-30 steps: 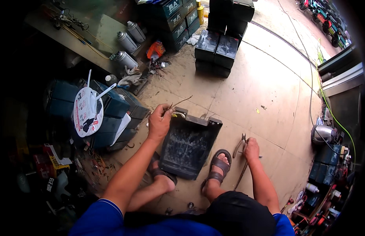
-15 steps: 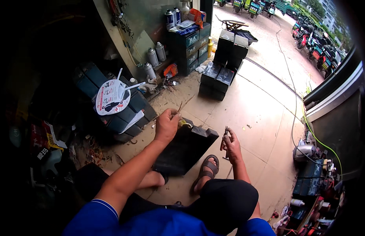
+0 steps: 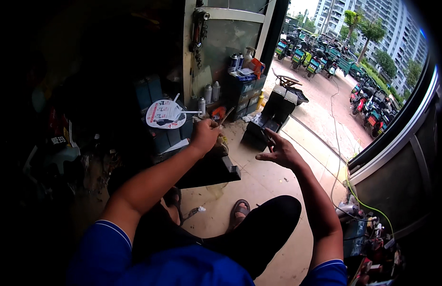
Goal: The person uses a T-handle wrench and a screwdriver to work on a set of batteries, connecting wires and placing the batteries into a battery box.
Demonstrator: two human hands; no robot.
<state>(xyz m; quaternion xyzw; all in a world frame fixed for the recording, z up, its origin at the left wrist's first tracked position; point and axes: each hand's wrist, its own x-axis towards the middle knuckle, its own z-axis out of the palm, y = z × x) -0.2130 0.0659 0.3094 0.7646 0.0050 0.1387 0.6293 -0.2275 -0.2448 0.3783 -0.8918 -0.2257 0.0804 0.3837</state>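
Note:
My left hand [image 3: 205, 137] is closed in a pinch on a thin brown wire-like strip [image 3: 226, 116], which sticks up from the fingertips. Below that hand lies a black open-topped case [image 3: 209, 172], its inside too dark to read. Something yellow [image 3: 224, 138] shows beside the case's far edge, by my left fingers. To the right, my right hand [image 3: 284, 150] is raised, its thumb stretched away from the fingers. A dark tip, seemingly of small pliers [image 3: 267, 137], shows at those fingertips; the rest of the tool is hidden.
Black battery blocks [image 3: 279, 105] stand ahead near the doorway. Left of them are stacked boxes [image 3: 245, 90] and spray cans [image 3: 212, 93]. A round paper fan [image 3: 166, 114] lies on dark batteries at left. A cable [image 3: 336, 157] crosses the floor at right, near piled tools and parts [image 3: 366, 238].
The view has tilted up, showing more of the street. My right hand has risen and its thumb has spread outward. My left hand keeps its pinch on the strip.

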